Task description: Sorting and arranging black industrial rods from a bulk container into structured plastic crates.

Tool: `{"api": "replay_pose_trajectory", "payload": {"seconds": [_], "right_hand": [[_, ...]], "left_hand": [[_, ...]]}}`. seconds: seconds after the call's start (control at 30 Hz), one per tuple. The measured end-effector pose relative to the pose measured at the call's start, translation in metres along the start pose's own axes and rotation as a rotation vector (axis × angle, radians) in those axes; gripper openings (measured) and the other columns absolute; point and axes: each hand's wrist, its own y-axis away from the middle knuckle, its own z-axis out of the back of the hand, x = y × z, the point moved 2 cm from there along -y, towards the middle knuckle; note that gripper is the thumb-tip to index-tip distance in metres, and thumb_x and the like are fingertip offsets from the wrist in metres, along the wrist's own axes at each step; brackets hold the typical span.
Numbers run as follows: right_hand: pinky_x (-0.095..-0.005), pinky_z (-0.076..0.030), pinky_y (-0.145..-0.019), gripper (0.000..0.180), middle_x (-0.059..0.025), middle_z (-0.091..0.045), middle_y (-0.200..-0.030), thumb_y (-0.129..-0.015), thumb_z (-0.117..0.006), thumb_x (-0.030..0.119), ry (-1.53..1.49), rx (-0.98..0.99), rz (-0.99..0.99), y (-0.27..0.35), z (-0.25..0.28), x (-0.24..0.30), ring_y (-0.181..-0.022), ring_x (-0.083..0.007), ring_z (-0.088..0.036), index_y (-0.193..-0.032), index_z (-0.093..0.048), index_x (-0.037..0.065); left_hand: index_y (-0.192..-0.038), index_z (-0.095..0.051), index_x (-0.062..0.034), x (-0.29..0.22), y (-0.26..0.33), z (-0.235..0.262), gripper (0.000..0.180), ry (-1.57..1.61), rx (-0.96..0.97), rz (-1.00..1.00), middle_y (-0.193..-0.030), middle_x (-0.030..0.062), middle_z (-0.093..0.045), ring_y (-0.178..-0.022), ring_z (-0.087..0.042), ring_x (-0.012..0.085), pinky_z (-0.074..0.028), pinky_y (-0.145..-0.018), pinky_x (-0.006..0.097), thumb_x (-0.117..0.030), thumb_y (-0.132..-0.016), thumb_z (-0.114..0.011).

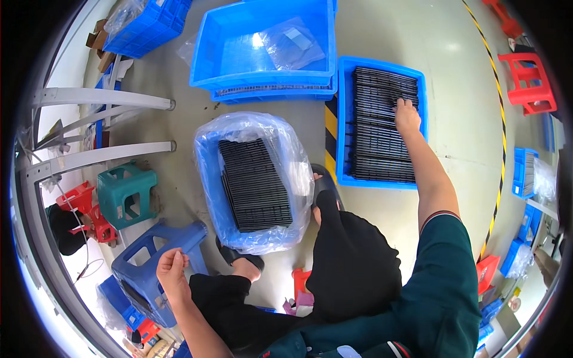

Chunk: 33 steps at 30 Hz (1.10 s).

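Note:
My right hand [407, 118] reaches over a blue crate [424, 143] at the right. Its fingers are closed at the edge of the thin black strip-like parts [382, 134], which stand packed in rows there. The fingertips pinch at one black part, though its outline blends in with the others. My left hand [172, 272] hangs in the air beside a blue plastic stool [134, 253], fingers curled together with nothing visible in them. Between my feet and the far crates, a blue bin lined with clear plastic film [301, 179] holds a stack of similar black parts [253, 185].
Stacked blue crates [206, 51] stand at the far middle, a clear bag [292, 45] in the top one. A green stool [126, 194] and a white metal frame [107, 98] are at the left. Red stools [530, 80] stand far right, beyond a yellow-black floor line [503, 128].

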Motion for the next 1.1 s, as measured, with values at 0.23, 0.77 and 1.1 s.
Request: {"api": "replay_pose_trajectory", "payload": {"seconds": [0.23, 0.77, 1.1], "right_hand": [[-0.0380, -0.054, -0.066, 0.020, -0.0133, -0.052, -0.098, -0.083, -0.052, 0.014, 0.179, -0.054, 0.231, 0.021, -0.006, 0.005, -0.087, -0.0285, -0.058, -0.099, -0.051, 0.004], [-0.0391, -0.054, -0.057, 0.009, -0.0161, -0.063, -0.080, -0.080, -0.050, 0.008, 0.278, -0.098, 0.414, -0.026, 0.033, 0.019, -0.070, -0.0304, -0.065, -0.084, -0.057, 0.003], [-0.0381, -0.054, -0.057, 0.013, -0.0156, -0.064, -0.081, -0.081, -0.049, 0.008, 0.298, -0.064, 0.270, -0.057, -0.003, 0.016, -0.072, -0.0301, -0.066, -0.083, -0.060, 0.002]], "left_hand": [[-0.092, -0.061, 0.0006, -0.003, 0.001, -0.002, 0.011, 0.009, 0.001, 0.007, -0.076, 0.0032, -0.060, -0.068, -0.056, 0.0091, -0.043, -0.063, 0.021, -0.008, -0.086, -0.060], [-0.093, -0.061, 0.0013, -0.005, -0.001, 0.000, 0.011, -0.016, 0.007, -0.002, -0.076, 0.0043, -0.060, -0.068, -0.055, 0.0099, -0.042, -0.065, 0.022, -0.007, -0.085, -0.060], [-0.093, -0.060, 0.0024, -0.004, -0.006, -0.009, 0.012, 0.003, 0.006, 0.030, -0.077, 0.0049, -0.060, -0.068, -0.053, 0.0103, -0.041, -0.064, 0.022, -0.006, -0.085, -0.059]]}}
